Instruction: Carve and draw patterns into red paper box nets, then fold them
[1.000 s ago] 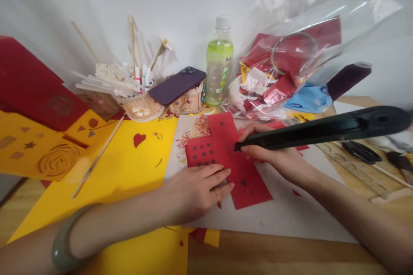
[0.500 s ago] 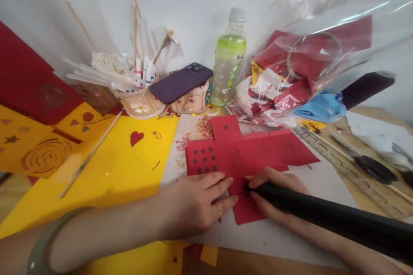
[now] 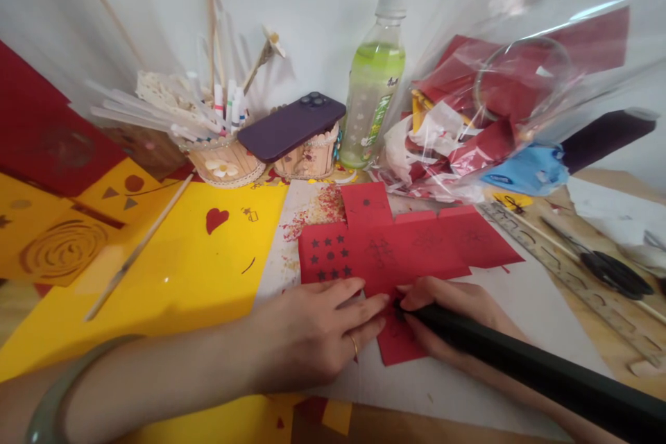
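Red paper [image 3: 400, 250] in a cross-like, box-net shape lies on a white sheet [image 3: 525, 319]; several small stars and other patterns mark its panels. My left hand [image 3: 317, 333], with a ring and a bangle, rests with fingers stretched over the paper's lower left part. In my right hand [image 3: 447, 305] is a long black pen-like tool [image 3: 499, 350], pinched between thumb and fingers. Its tip meets the lower red panel, close to my left fingertips. The exact kind of tool does not show, since its tip is hidden by my fingers.
Yellow paper [image 3: 208, 277] with a thin wooden stick [image 3: 138, 253] lies left. Behind stand a decorated pot [image 3: 223, 163] of markers, a phone [image 3: 291, 126] on another pot, a green drink bottle [image 3: 374, 83] and a plastic bag [image 3: 468, 125] of scraps. A ruler [image 3: 567, 277] and scissors [image 3: 614, 270] lie right.
The view has shifted slightly. Both hands stay on the red paper in nearly the same place, and the black tool's shaft has tilted down a little at its near end.
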Motion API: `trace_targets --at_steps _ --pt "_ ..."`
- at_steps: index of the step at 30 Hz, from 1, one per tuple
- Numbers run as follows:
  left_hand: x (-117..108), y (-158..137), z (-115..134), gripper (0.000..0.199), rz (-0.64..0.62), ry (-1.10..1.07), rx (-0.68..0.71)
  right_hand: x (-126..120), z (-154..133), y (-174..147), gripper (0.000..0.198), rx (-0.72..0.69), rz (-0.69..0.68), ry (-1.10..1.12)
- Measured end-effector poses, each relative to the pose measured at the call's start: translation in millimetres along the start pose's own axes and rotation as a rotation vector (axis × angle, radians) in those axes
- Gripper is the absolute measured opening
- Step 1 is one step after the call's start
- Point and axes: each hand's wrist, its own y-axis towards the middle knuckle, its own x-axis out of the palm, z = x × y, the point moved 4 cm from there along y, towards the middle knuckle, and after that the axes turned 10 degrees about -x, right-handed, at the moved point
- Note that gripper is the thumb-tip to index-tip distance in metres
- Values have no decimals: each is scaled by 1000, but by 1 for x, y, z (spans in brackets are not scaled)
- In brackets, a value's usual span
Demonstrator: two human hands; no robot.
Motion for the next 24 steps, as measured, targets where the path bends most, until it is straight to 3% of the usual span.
trace_targets --at_steps 5,17,24 --pt "2 -2 0 31 -10 0 -13 -3 -6 3 16 -130 7 -1" --pt "2 -2 1 30 -28 9 -12 4 -2 -2 17 -168 77 -23" --pt "1 -2 1 30 -52 19 -10 3 -1 -3 18 -140 31 -10"
